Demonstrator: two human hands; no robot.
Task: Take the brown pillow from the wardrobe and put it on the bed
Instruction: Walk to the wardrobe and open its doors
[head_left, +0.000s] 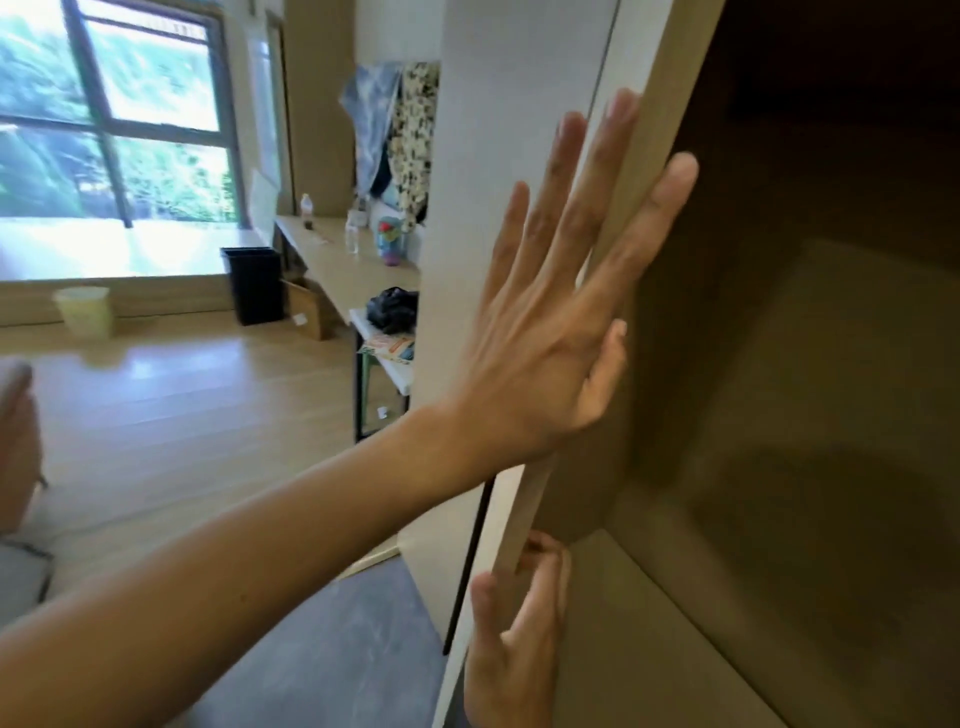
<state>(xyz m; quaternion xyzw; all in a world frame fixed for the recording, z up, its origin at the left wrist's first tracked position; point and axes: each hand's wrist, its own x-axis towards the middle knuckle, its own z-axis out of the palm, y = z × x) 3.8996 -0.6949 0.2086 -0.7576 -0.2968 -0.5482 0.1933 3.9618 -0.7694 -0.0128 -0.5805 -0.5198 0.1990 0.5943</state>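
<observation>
The wardrobe (779, 364) fills the right side, its inside dark, with a bare beige shelf (675, 634). No brown pillow shows inside it. The wardrobe's white door (498, 104) stands edge-on in front of me. My left hand (561, 312) lies flat against the door's beige edge, fingers spread and pointing up. Lower down, my right hand (514, 639) has its fingers curled round the same door edge. A blurred pinkish-brown shape (15, 441) sits at the far left border; I cannot tell what it is.
Beyond the door are a wooden floor (182, 415), a large window (114, 114), a black bin (254, 283), a pale bucket (85, 312) and a long desk (337, 260) with bottles. Clothes (400, 135) hang above the desk. A grey mat (322, 665) lies below.
</observation>
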